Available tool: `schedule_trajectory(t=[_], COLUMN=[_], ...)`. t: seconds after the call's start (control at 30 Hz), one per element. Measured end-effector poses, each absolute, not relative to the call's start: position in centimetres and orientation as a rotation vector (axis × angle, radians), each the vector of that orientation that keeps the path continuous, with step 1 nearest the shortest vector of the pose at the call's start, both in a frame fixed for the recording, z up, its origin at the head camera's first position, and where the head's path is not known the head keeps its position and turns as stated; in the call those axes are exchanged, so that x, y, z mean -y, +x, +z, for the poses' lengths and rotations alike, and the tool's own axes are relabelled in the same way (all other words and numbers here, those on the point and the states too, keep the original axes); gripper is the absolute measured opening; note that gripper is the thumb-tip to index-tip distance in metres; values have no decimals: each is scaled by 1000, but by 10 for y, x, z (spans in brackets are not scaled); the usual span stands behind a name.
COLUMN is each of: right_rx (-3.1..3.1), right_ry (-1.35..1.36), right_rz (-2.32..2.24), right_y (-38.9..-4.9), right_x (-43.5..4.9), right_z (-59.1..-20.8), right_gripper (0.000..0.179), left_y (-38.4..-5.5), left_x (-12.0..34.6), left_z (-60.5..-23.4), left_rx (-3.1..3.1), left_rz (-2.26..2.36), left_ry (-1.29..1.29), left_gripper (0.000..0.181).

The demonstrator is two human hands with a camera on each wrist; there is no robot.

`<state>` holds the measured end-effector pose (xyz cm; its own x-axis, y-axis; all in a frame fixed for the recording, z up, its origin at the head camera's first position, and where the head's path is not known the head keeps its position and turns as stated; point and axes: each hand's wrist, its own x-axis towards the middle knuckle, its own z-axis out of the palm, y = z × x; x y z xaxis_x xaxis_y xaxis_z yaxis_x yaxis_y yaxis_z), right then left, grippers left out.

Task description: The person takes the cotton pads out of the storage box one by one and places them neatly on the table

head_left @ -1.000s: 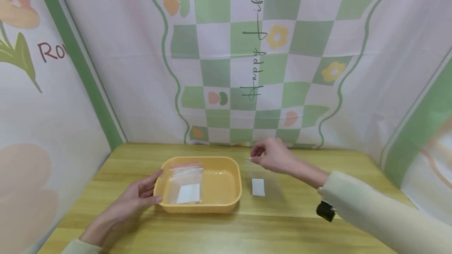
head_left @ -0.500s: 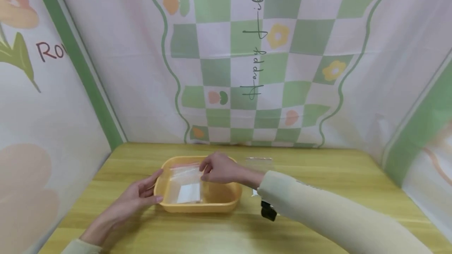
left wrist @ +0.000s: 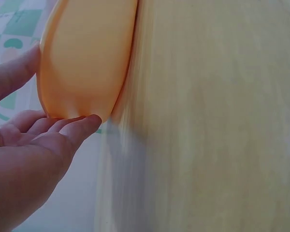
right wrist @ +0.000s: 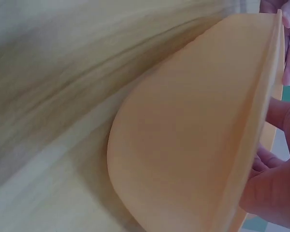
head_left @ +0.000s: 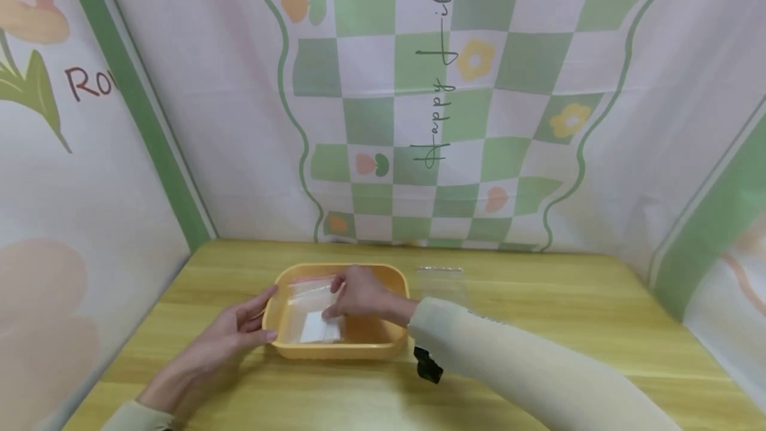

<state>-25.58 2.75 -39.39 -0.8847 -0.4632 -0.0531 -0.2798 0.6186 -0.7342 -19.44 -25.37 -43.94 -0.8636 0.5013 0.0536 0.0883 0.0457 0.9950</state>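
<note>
A yellow plastic basin [head_left: 383, 350] stands on the wooden table. My left hand [head_left: 233, 321] holds its left end, the thumb and fingers spread along the rim and end wall, as the left wrist view also shows. Inside the basin, at its left, lie clear zip bags [head_left: 299, 308] with a pinkish-red top strip and a white card [head_left: 314, 328] showing through. My right hand [head_left: 362, 294] reaches into the basin over these bags, thumb tip at the white card and index finger apart from it. In the right wrist view the basin's wall hides part of that hand.
To the right of the basin another clear zip bag [head_left: 441, 279] lies flat on the table [head_left: 538, 298], its lower part hidden behind the right sleeve [head_left: 479, 338]. A printed curtain [head_left: 413, 118] hangs along the back edge.
My right hand has let go of the clear bag right of the basin and moved left into the basin, then further over the bags. The left hand stays at the basin's end.
</note>
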Motion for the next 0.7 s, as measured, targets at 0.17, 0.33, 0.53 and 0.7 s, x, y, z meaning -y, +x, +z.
schedule_trajectory(t=[0.17, 0.33, 0.53, 0.7], right_rx=[-2524, -2426, -2468, -2443], right_ry=[-477, -393, -379, -363], right_rz=[-1275, -1401, -1369, -1405], right_y=[-256, -259, -258, -256], right_x=[-26, -26, -28, -25], right_z=[-394, -396, -399, -402], right_gripper=[31, 26, 29, 29], left_y=[-195, -195, -194, -193], left_x=[254, 252, 252, 251], left_z=[-438, -439, -440, -439], left_rx=[-2023, -2035, -2016, -2015], left_rz=[1881, 1883, 1887, 1898], left_ry=[578, 602, 611, 613], left_gripper=[89, 90, 89, 88])
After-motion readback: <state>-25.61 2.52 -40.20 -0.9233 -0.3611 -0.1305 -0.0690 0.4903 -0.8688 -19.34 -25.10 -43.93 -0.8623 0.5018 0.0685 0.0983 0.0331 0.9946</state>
